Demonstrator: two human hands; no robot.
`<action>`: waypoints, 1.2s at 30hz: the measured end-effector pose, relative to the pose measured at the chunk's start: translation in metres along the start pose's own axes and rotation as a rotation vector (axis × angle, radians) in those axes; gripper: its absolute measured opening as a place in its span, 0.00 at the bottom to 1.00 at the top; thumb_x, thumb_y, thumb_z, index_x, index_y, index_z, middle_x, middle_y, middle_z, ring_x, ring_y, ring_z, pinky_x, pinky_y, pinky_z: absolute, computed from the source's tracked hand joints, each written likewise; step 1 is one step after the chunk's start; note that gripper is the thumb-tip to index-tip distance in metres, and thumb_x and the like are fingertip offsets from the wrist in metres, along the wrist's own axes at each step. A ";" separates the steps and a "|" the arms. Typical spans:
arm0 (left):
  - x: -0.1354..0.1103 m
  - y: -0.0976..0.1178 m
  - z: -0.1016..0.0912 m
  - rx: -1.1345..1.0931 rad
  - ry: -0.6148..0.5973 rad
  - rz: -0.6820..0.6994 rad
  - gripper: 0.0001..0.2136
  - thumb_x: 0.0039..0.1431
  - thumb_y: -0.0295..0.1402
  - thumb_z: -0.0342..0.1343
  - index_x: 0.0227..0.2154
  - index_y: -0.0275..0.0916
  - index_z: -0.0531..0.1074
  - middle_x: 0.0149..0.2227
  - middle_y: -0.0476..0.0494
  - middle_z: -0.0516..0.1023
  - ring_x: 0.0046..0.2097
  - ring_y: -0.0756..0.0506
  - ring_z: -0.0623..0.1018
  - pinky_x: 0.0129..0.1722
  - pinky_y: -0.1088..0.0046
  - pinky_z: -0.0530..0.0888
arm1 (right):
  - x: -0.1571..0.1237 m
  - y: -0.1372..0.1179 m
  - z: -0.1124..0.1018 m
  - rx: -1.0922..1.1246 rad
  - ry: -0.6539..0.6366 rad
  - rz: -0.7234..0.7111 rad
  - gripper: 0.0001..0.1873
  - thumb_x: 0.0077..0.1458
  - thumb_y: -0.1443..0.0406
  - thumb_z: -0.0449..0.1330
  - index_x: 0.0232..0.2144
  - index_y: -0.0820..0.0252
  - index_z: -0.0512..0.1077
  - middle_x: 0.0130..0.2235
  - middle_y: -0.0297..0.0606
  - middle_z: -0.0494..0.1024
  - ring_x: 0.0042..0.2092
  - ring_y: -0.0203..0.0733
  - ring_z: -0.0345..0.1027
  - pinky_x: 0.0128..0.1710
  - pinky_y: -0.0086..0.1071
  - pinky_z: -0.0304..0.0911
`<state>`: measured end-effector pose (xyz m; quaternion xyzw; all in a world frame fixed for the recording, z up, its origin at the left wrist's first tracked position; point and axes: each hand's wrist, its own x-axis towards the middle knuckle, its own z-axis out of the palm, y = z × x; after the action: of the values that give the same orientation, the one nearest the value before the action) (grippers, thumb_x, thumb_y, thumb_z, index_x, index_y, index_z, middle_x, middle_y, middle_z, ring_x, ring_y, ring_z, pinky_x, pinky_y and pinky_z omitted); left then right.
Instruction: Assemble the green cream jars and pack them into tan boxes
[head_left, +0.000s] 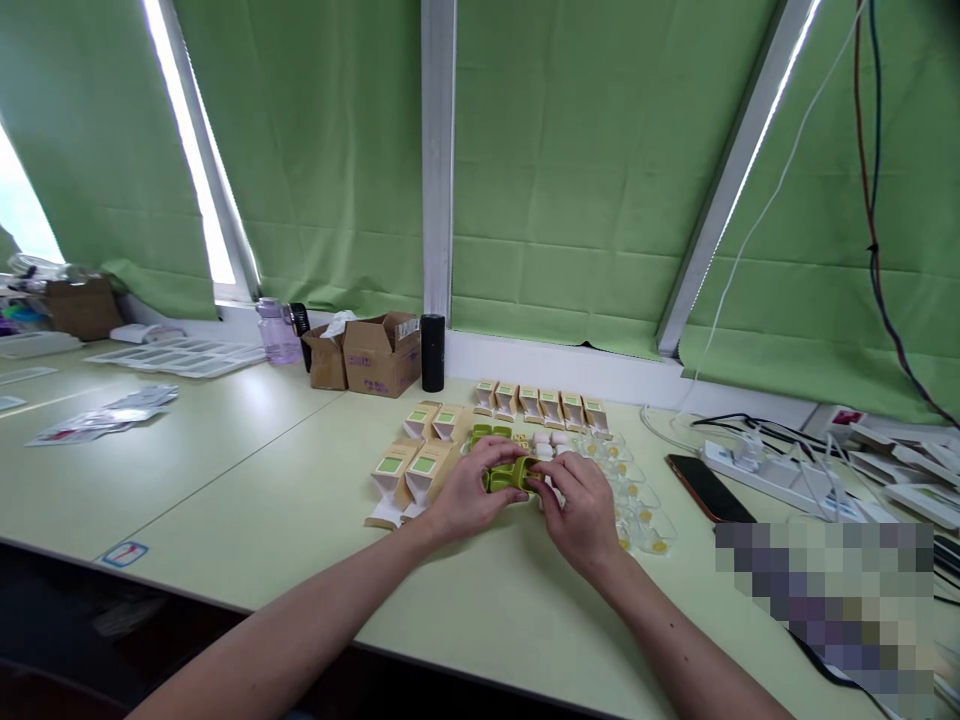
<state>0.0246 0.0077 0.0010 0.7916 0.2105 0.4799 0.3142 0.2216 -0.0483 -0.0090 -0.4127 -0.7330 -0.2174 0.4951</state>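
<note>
My left hand (478,487) is closed around a small green plastic tray with compartments (505,474), held a little above the table. My right hand (581,500) pinches at the tray's right end; its fingertips partly hide what is there. Behind the hands lie more green trays (491,432), small yellowish pieces (521,440) and white pieces (551,439). To the left stand open cardboard boxes with green labels (405,468). Right of my right hand are rows of clear plastic pieces with yellow centres (646,515).
More small open boxes (540,405) line the table's back. A black cylinder (433,353) and brown cartons (381,354) stand behind to the left, beside a purple bottle (277,331). A phone (709,488) and a power strip with cables (772,480) lie at right.
</note>
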 end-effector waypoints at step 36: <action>0.002 -0.002 -0.005 0.062 0.029 0.019 0.21 0.53 0.30 0.74 0.51 0.44 0.82 0.54 0.37 0.76 0.59 0.36 0.77 0.63 0.50 0.76 | 0.002 0.003 -0.013 0.131 -0.026 -0.083 0.20 0.64 0.72 0.59 0.56 0.54 0.73 0.42 0.43 0.82 0.41 0.49 0.76 0.39 0.43 0.70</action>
<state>0.0209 0.0117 0.0025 0.7959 0.2222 0.4877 0.2817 0.2307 -0.0554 -0.0025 -0.3514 -0.7684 -0.1842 0.5021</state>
